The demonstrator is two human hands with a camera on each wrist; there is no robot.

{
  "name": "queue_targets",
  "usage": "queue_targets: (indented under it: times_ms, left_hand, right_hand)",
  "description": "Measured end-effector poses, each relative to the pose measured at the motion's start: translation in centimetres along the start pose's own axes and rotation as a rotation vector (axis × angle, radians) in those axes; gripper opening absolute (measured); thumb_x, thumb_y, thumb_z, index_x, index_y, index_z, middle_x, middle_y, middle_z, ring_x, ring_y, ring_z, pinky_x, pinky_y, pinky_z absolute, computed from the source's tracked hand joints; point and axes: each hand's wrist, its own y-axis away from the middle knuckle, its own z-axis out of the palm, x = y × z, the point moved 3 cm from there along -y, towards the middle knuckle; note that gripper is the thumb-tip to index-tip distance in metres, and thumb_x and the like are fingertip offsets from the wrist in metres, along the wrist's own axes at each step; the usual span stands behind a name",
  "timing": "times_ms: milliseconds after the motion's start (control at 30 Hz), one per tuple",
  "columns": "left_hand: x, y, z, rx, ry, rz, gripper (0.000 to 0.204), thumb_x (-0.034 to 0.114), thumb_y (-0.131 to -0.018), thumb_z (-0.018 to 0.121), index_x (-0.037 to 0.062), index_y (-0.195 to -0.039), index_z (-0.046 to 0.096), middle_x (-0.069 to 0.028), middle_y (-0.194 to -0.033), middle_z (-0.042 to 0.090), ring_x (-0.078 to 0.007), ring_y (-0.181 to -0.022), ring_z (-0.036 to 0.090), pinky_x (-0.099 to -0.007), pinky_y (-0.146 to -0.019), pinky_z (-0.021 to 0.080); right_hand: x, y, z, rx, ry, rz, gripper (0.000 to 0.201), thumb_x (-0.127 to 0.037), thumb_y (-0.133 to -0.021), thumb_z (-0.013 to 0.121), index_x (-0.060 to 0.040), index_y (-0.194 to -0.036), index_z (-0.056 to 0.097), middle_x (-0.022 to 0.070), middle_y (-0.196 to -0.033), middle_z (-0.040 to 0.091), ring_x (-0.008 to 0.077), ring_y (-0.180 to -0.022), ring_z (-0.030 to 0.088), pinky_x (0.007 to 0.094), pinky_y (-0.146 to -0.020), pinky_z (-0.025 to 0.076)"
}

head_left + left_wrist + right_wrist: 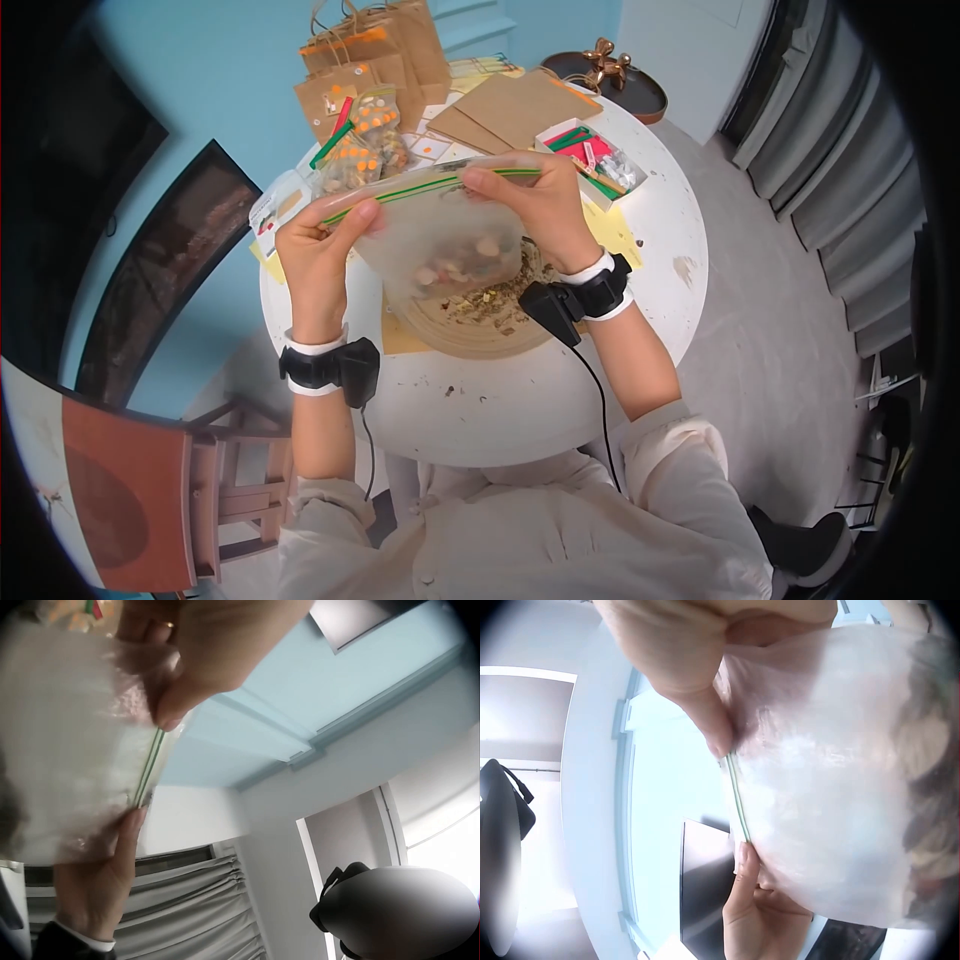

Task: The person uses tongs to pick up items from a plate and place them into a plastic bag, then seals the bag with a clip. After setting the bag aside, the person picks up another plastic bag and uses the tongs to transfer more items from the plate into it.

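A translucent zip bag (395,240) with a green seal strip hangs between both hands, its mouth edge uppermost. My left hand (318,258) pinches the top left corner, thumb on the near face just below the strip. At the top right, my right hand (548,215) pinches the same edge with thumb and fingers. Mixed pale, brown and reddish pieces (930,750) lie in the bottom of the bag. The left wrist view shows both thumbs along the green strip (150,765). Behind and below the bag, a round tray (455,345) holds dark crumbs and yellow bits, partly hidden.
Filled bags with orange dots (355,160) stand at the back left of the round white table (420,420), before brown paper bags (400,50). Flat brown sheets (515,110) and a box of red and green clips (610,165) lie at the back right.
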Motion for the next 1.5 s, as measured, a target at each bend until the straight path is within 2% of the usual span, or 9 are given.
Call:
queue_targets:
  times_ms: [233, 433, 533, 633, 733, 900, 1167, 1333, 1500]
  left_hand:
    - [0.6, -0.2, 0.4, 0.022, 0.010, 0.083, 0.016, 0.004, -0.085, 0.074, -0.0053, -0.098, 0.071, -0.0097, -0.084, 0.070, -0.0132, -0.071, 0.065, -0.0232, -0.067, 0.051]
    - [3.0, 0.0, 1.0, -0.037, -0.179, 0.150, 0.012, -0.001, -0.084, 0.073, -0.0058, -0.094, 0.071, -0.0079, -0.082, 0.069, -0.0122, -0.070, 0.062, -0.0228, -0.066, 0.048]
    - [3.8, 0.2, 1.7, -0.105, -0.270, 0.187, 0.013, -0.003, -0.082, 0.074, -0.0069, -0.094, 0.071, -0.0083, -0.084, 0.070, -0.0122, -0.074, 0.062, -0.0230, -0.067, 0.048]
    - [4.0, 0.6, 2.0, -0.095, -0.292, 0.240, 0.022, -0.003, -0.080, 0.076, -0.0081, -0.101, 0.070, -0.0087, -0.088, 0.070, -0.0125, -0.080, 0.063, -0.0224, -0.071, 0.050]
    - [2.8, 0.8, 0.7, -0.035, -0.205, 0.232, 0.027, -0.002, -0.081, 0.076, -0.0085, -0.106, 0.068, -0.0099, -0.093, 0.070, -0.0129, -0.083, 0.063, -0.0221, -0.073, 0.049]
    - [-0.3, 1.4, -1.7, -0.013, -0.248, 0.075, 0.022, -0.004, -0.083, 0.071, -0.0079, -0.105, 0.068, -0.0123, -0.100, 0.070, -0.0143, -0.088, 0.064, -0.0227, -0.074, 0.050]
    - [0.9, 1.3, 0.3, -0.134, -0.257, 0.295, 0.018, -0.013, -0.081, 0.061, -0.0037, -0.089, 0.074, -0.0119, -0.098, 0.070, -0.0131, -0.082, 0.062, -0.0225, -0.069, 0.048]
    - [0.5, 1.5, 1.0, -0.106, -0.172, 0.190, 0.016, -0.012, -0.082, 0.060, -0.0048, -0.089, 0.073, -0.0120, -0.094, 0.071, -0.0177, -0.090, 0.065, -0.0266, -0.081, 0.049]
    - [-0.2, 1.6, 0.7, -0.064, -0.112, 0.109, 0.013, 0.000, -0.089, 0.067, -0.0040, -0.101, 0.072, -0.0061, -0.088, 0.070, -0.0093, -0.074, 0.061, -0.0209, -0.066, 0.048]
  right_hand:
    - [-2.2, 0.0, -0.8, -0.119, 0.281, -0.007, 0.027, -0.015, -0.080, 0.080, 0.0024, -0.100, 0.073, 0.0083, -0.092, 0.073, 0.0117, -0.085, 0.068, 0.0263, -0.078, 0.054]
    - [-4.6, -0.2, -0.3, -0.022, 0.798, -0.601, 0.032, -0.022, -0.074, 0.082, -0.0064, -0.101, 0.073, 0.0084, -0.095, 0.072, 0.0221, -0.081, 0.068, 0.0313, -0.071, 0.052]
    - [-5.4, -0.4, 1.6, -0.120, 0.839, -0.655, 0.025, -0.024, -0.075, 0.078, -0.0081, -0.094, 0.074, 0.0110, -0.086, 0.069, 0.0294, -0.076, 0.064, 0.0349, -0.068, 0.050]
    - [-5.3, -1.1, 3.4, -0.318, 0.873, -0.440, 0.021, -0.024, -0.077, 0.075, -0.0067, -0.088, 0.073, 0.0118, -0.076, 0.067, 0.0309, -0.073, 0.063, 0.0361, -0.064, 0.048]
    - [-4.2, -1.5, 3.8, -0.248, 0.676, -0.515, 0.018, -0.020, -0.078, 0.074, -0.0046, -0.085, 0.073, 0.0122, -0.072, 0.066, 0.0285, -0.069, 0.063, 0.0342, -0.065, 0.048]
    - [-2.0, -1.7, 2.5, -0.329, 0.394, -0.387, 0.016, -0.009, -0.083, 0.068, -0.0035, -0.097, 0.073, 0.0078, -0.083, 0.071, 0.0156, -0.072, 0.063, 0.0295, -0.066, 0.049]
    - [-1.6, -0.5, -0.1, -0.382, 0.061, 0.054, 0.019, 0.000, -0.089, 0.059, -0.0008, -0.103, 0.072, 0.0062, -0.101, 0.070, 0.0112, -0.081, 0.063, 0.0244, -0.069, 0.051]
    - [-2.6, 0.0, 1.3, -0.343, 0.362, -0.131, 0.025, -0.012, -0.083, 0.071, -0.0041, -0.106, 0.068, 0.0029, -0.101, 0.068, 0.0115, -0.086, 0.061, 0.0242, -0.074, 0.048]
    - [-3.5, 0.6, 2.1, -0.333, 0.457, -0.359, 0.034, -0.011, -0.077, 0.076, -0.0070, -0.109, 0.069, -0.0008, -0.106, 0.067, 0.0130, -0.093, 0.060, 0.0260, -0.075, 0.047]
